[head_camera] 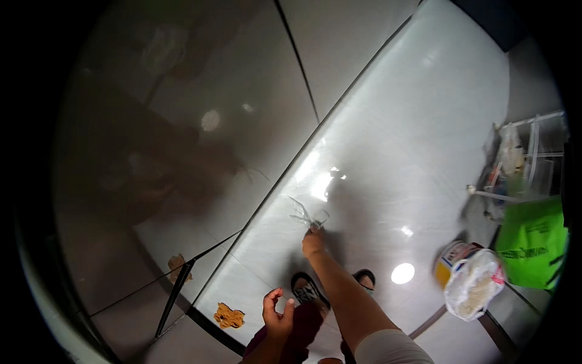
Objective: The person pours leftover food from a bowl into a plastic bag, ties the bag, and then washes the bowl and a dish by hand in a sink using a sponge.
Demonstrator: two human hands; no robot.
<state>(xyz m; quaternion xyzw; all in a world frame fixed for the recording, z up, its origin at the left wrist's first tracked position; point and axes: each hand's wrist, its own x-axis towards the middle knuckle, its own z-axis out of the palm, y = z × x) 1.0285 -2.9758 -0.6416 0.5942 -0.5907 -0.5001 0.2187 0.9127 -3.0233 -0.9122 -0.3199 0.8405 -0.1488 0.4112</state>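
Note:
My right hand (313,243) reaches forward over the glossy pale floor (418,136), its fingers closed on a thin, clear plastic strip (302,213). Loops of the strip stick out beyond my fingertips. Lower down, my left hand (278,316) is half curled, thumb apart from the fingers, with nothing in it. To the left of that hand, a crumpled orange-yellow cloth (228,315) lies on the floor. Below my right forearm are my feet in dark open sandals (309,291).
Glossy grey panels (254,91) along the left mirror the strip and cloth; a black handle-like bar (175,295) is fixed there. At right stand a bucket (443,268) with a white plastic bag (473,286), a bright green bag (532,245) and a white wire rack (518,154).

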